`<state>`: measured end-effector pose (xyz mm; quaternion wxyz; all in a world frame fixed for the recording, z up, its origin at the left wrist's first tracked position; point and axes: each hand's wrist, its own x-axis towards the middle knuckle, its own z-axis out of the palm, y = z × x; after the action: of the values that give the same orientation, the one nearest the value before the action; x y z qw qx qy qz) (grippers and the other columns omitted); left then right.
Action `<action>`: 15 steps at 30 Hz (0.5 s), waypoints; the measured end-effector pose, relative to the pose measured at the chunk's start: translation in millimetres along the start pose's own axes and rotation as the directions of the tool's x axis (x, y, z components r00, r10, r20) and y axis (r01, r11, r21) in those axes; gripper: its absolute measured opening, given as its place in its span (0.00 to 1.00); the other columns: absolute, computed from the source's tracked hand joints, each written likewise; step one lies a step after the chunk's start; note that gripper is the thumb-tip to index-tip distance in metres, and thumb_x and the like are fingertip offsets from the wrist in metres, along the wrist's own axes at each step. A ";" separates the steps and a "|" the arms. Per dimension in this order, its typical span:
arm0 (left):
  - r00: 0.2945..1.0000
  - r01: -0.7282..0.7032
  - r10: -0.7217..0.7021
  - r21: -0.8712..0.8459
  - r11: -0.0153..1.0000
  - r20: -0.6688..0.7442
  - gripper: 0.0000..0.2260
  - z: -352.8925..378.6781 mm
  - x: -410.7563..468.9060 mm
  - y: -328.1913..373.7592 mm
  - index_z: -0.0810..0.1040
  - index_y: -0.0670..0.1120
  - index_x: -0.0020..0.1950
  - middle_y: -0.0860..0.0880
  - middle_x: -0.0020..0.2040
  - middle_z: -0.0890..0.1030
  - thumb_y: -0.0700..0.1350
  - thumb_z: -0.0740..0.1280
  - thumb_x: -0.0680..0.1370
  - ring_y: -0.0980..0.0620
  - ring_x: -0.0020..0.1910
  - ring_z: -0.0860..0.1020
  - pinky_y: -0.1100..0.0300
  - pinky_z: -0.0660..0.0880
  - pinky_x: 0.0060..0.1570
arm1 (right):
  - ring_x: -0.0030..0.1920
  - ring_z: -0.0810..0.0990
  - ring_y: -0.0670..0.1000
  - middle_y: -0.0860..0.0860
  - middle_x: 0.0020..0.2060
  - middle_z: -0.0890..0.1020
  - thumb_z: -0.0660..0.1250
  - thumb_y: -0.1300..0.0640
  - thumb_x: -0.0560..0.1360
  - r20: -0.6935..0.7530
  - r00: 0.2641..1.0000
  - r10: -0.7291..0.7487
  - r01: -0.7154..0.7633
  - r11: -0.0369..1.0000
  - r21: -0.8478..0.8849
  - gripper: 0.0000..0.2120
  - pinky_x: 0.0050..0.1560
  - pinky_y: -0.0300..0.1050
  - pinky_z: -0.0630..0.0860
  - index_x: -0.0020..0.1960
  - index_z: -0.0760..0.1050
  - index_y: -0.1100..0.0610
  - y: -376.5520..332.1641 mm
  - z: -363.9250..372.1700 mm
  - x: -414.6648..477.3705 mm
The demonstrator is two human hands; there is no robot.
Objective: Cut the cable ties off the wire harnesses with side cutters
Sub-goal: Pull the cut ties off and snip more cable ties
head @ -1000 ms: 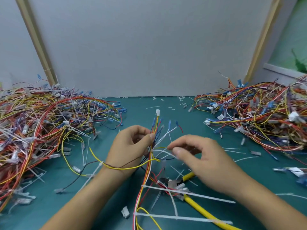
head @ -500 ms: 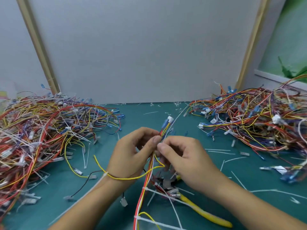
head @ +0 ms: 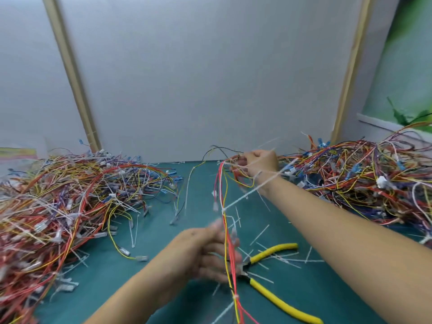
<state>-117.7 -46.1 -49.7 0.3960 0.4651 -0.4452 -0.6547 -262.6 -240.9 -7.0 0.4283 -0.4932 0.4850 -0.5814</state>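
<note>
Just left of the side cutters (head: 275, 298) on the counter (head: 311, 284), the wire harness (head: 225, 230) runs lengthwise away from you. Your right hand (head: 260, 163) has its grip clamped on the far end. Your left hand (head: 205, 251), nearer the cutters, is too blurred to tell.

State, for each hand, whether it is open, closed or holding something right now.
Left hand: blurred beside the wire harness; cannot be told.
Right hand: closed, gripping the harness's far end.
</note>
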 end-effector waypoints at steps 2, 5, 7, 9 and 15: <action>0.994 -0.102 0.101 0.022 0.995 0.044 0.12 1.8 -3.3 -2.3 0.84 0.42 0.48 0.38 0.46 0.84 0.51 0.71 0.76 0.43 0.38 0.85 0.58 0.81 0.33 | 0.26 0.82 0.53 0.61 0.32 0.80 0.64 0.67 0.79 0.139 0.990 -0.002 0.005 1.000 -0.026 0.12 0.28 0.45 0.81 0.37 0.77 0.63 5.4 -0.6 -3.0; 0.990 -0.141 0.140 -0.085 0.986 -0.017 0.09 3.4 -1.1 0.2 0.80 0.38 0.50 0.39 0.43 0.84 0.42 0.67 0.76 0.44 0.33 0.83 0.59 0.79 0.28 | 0.29 0.82 0.55 0.61 0.36 0.82 0.63 0.64 0.80 0.262 0.965 -0.007 0.062 0.977 -0.202 0.11 0.33 0.48 0.82 0.41 0.80 0.64 10.0 -7.2 -14.2; 0.990 -0.138 0.134 -0.142 0.980 -0.043 0.09 3.7 -1.1 2.4 0.78 0.37 0.56 0.38 0.44 0.83 0.38 0.62 0.78 0.43 0.35 0.83 0.57 0.80 0.29 | 0.35 0.81 0.58 0.62 0.38 0.83 0.61 0.61 0.80 0.299 0.948 -0.105 0.242 0.847 -0.472 0.13 0.40 0.52 0.79 0.43 0.81 0.66 7.5 -20.9 -20.7; 0.985 -0.172 0.165 -0.194 0.966 -0.055 0.14 0.5 0.1 1.8 0.75 0.38 0.62 0.36 0.47 0.83 0.37 0.64 0.77 0.40 0.38 0.83 0.55 0.81 0.32 | 0.39 0.79 0.62 0.60 0.35 0.82 0.60 0.56 0.81 0.352 0.912 -0.209 0.398 0.660 -0.637 0.15 0.41 0.51 0.75 0.43 0.79 0.64 2.1 -39.0 -33.7; 0.920 -0.345 0.315 -0.104 0.933 -0.231 0.23 -2.9 11.9 11.5 0.77 0.48 0.63 0.38 0.47 0.84 0.40 0.73 0.69 0.43 0.39 0.84 0.57 0.81 0.35 | 0.32 0.75 0.47 0.50 0.32 0.79 0.59 0.44 0.80 0.418 0.854 -0.309 0.509 0.662 -0.551 0.19 0.36 0.48 0.71 0.44 0.79 0.58 -2.8 -70.4 -103.7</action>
<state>-116.8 -61.1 -42.3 0.5780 0.4203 -0.4250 -0.5556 -317.2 -129.3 -23.6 0.1551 -0.7856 0.4612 -0.3822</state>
